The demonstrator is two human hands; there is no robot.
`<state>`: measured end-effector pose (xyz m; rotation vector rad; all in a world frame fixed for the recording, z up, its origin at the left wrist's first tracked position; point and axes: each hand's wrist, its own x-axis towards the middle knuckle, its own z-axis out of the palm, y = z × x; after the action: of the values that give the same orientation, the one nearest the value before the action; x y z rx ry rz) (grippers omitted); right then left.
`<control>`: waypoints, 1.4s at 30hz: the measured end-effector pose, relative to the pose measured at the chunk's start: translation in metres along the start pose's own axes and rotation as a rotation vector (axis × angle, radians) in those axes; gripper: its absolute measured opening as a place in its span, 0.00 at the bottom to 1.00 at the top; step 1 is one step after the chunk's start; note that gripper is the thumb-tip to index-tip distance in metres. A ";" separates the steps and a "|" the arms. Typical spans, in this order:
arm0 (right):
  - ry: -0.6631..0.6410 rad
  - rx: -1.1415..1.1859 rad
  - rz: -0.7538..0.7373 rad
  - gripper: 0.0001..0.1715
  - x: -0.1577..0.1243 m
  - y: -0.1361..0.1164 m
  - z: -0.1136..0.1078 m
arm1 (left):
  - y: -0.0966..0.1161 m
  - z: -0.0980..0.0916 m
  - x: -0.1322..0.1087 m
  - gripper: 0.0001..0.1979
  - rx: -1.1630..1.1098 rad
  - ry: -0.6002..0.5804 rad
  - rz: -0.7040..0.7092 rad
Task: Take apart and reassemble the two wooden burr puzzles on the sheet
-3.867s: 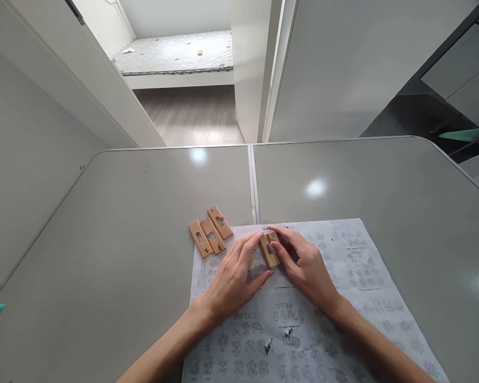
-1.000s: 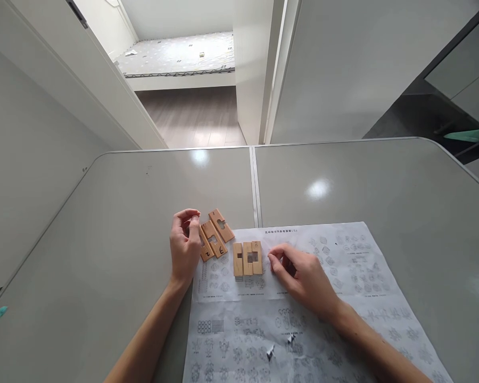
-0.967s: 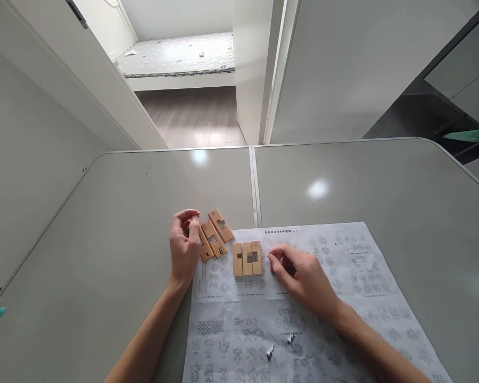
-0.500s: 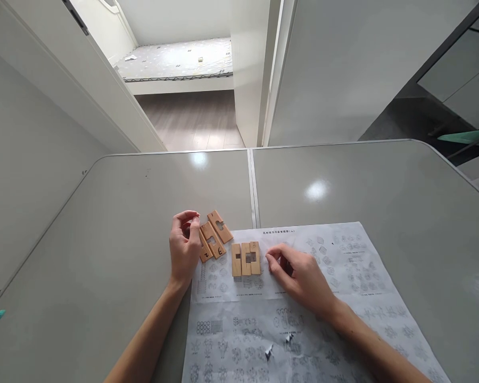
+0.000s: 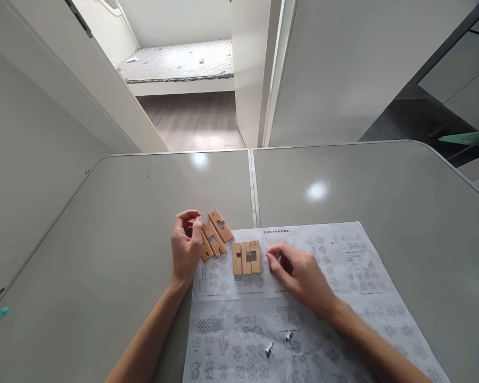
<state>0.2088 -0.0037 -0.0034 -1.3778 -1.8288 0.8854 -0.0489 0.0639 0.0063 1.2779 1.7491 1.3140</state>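
Nearest: thin white paper sheet [image 5: 271,298], creased, printed with small line drawings; two ragged tears [image 5: 269,349] lie on the person's side of the right hand [image 5: 299,268]. Right hand: loosely curled, half open, nothing seen in hold. Just left of its fingertips, on the sheet: three pale wooden blocks [image 5: 246,258], flat, oblong, straight-edged. Long axes parallel, pointing away from the person. Two abut, notches forming a stepped window; the third lies just beside, its notch facing the pair. Left hand [image 5: 187,247]: curled, its inside hidden; cannot tell whether it grips anything. Just right of it: three redder wooden blocks [image 5: 219,248], notched, numbered, slanting, far ends toward the left. Beyond both hands: glossy grey counter [image 5: 123,239]; then wood-grain floor [image 5: 191,117], bed [image 5: 175,63] with patterned cover.
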 end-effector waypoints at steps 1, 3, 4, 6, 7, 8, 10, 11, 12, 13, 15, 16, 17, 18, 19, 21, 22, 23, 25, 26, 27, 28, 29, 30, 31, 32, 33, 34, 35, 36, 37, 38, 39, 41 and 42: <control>-0.001 -0.001 0.000 0.15 0.000 0.000 0.000 | 0.000 0.000 0.000 0.10 0.003 -0.001 0.000; -0.005 -0.003 0.002 0.14 0.000 0.001 0.000 | 0.000 0.000 0.000 0.10 0.012 -0.003 0.000; -0.007 -0.003 0.002 0.14 0.000 0.001 0.000 | 0.001 0.000 0.000 0.10 0.014 -0.005 -0.001; -0.008 -0.004 0.004 0.14 -0.001 0.002 0.000 | 0.002 0.001 -0.001 0.10 0.018 -0.011 -0.004; -0.008 -0.005 0.004 0.14 -0.001 0.002 0.000 | 0.002 0.001 -0.001 0.10 0.021 -0.017 -0.005; -0.008 -0.007 0.002 0.14 -0.001 0.002 0.000 | 0.003 0.001 -0.001 0.10 0.026 -0.021 -0.006; -0.006 -0.008 0.000 0.14 -0.001 0.002 0.000 | 0.003 0.001 -0.002 0.10 0.040 -0.029 -0.007; -0.006 -0.006 0.000 0.14 -0.001 0.002 0.000 | 0.003 0.001 -0.002 0.10 0.047 -0.032 -0.004; -0.006 -0.003 0.001 0.14 -0.001 0.002 0.000 | 0.002 0.001 -0.002 0.10 0.055 -0.036 -0.001; -0.007 0.000 0.002 0.14 -0.001 0.002 0.000 | 0.002 0.001 -0.002 0.11 0.063 -0.039 0.003; -0.010 0.005 0.003 0.13 -0.001 0.002 0.001 | 0.000 0.000 -0.002 0.11 0.075 -0.050 0.011; -0.011 0.006 0.003 0.13 -0.001 0.002 0.001 | -0.001 0.000 -0.002 0.11 0.081 -0.058 0.013; -0.010 0.006 0.003 0.13 -0.001 0.002 0.001 | -0.001 0.000 -0.002 0.11 0.089 -0.068 0.015; -0.009 0.005 0.004 0.13 -0.002 0.002 0.001 | -0.002 0.000 -0.002 0.11 0.099 -0.080 0.021; -0.008 0.004 0.005 0.13 -0.002 0.002 0.001 | -0.002 0.001 -0.003 0.11 0.112 -0.094 0.034; -0.009 0.001 0.006 0.13 -0.002 0.002 0.002 | -0.002 0.002 -0.004 0.11 0.142 -0.129 0.092; -0.009 0.000 0.005 0.13 -0.002 0.002 0.002 | -0.002 0.002 -0.004 0.12 0.159 -0.147 0.136; -0.009 0.000 0.004 0.13 -0.002 0.002 0.002 | -0.001 0.003 -0.005 0.12 0.178 -0.165 0.183; -0.010 0.001 0.004 0.14 -0.002 0.002 0.002 | -0.001 0.004 -0.005 0.13 0.222 -0.195 0.272; -0.012 0.001 0.005 0.14 -0.002 0.002 0.002 | -0.001 0.005 -0.005 0.14 0.244 -0.206 0.305; -0.013 0.002 0.007 0.14 -0.002 0.002 0.002 | -0.001 0.005 -0.006 0.14 0.263 -0.214 0.330; -0.016 0.003 0.008 0.14 -0.002 0.002 0.002 | -0.002 0.005 -0.006 0.15 0.279 -0.221 0.347; -0.017 0.004 0.011 0.14 -0.002 0.002 0.002 | -0.002 0.005 -0.006 0.16 0.292 -0.226 0.359; -0.016 0.004 0.011 0.14 -0.002 0.002 0.002 | -0.002 0.005 -0.006 0.16 0.303 -0.228 0.365; -0.017 0.003 0.012 0.14 -0.001 0.002 0.002 | -0.002 0.005 -0.006 0.16 0.314 -0.228 0.368; -0.017 0.003 0.013 0.14 -0.001 0.002 0.002 | -0.002 0.004 -0.006 0.17 0.324 -0.229 0.369; -0.016 0.003 0.013 0.14 -0.001 0.003 0.002 | -0.002 0.004 -0.006 0.17 0.333 -0.230 0.369; -0.016 0.003 0.013 0.13 -0.001 0.003 0.002 | -0.002 0.004 -0.007 0.17 0.339 -0.230 0.370; -0.014 0.002 0.013 0.13 -0.001 0.003 0.002 | -0.002 0.004 -0.007 0.17 0.344 -0.229 0.371; -0.015 0.003 0.012 0.13 -0.001 0.003 0.002 | -0.001 0.004 -0.007 0.17 0.348 -0.228 0.372; -0.016 0.003 0.009 0.13 -0.002 0.004 0.002 | -0.001 0.004 -0.007 0.17 0.353 -0.228 0.374; -0.015 0.005 0.002 0.13 -0.002 0.004 0.002 | -0.001 0.004 -0.007 0.17 0.358 -0.229 0.374; -0.014 0.007 -0.004 0.13 -0.002 0.004 0.002 | -0.001 0.003 -0.007 0.17 0.364 -0.231 0.374; -0.010 0.011 -0.014 0.12 -0.002 0.004 0.002 | -0.001 0.003 -0.007 0.17 0.371 -0.236 0.371; -0.008 0.011 -0.015 0.12 -0.002 0.003 0.001 | -0.001 0.003 -0.007 0.17 0.373 -0.236 0.370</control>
<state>0.2097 -0.0050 -0.0072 -1.3546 -1.8351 0.8928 -0.0440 0.0584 0.0040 1.9565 1.6914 0.9921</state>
